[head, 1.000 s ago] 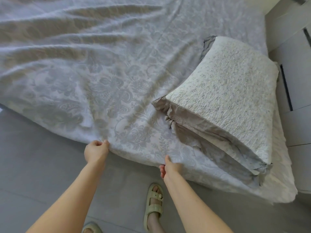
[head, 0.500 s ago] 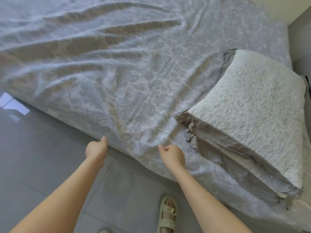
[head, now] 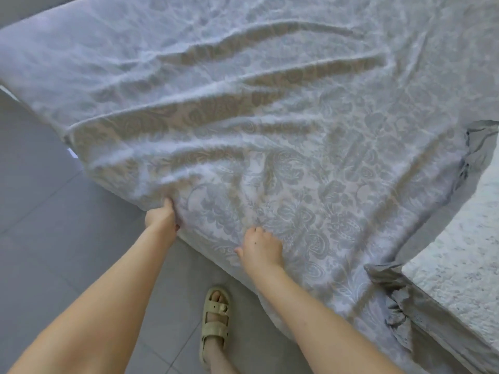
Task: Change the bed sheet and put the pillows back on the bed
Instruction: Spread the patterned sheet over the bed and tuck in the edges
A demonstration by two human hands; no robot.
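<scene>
A grey bed sheet (head: 270,109) with a pale floral pattern covers the mattress and lies in long wrinkles that fan out from the near edge. My left hand (head: 161,217) grips a bunch of the sheet at the mattress's near edge. A little to its right, my right hand (head: 260,249) rests on the sheet near the same edge with curled fingers that hold the fabric. A white quilted pillow (head: 459,260) in a grey frilled case lies on the bed at the right, partly out of frame.
Grey tiled floor (head: 40,225) runs along the bed's near side. My right foot in a beige sandal (head: 215,323) stands close to the mattress edge. The bed's left corner (head: 67,139) is at the left.
The view has swung left along the bed, so the pillow now sits at the right border. Both hands have shifted left along the near edge and kept hold of the sheet.
</scene>
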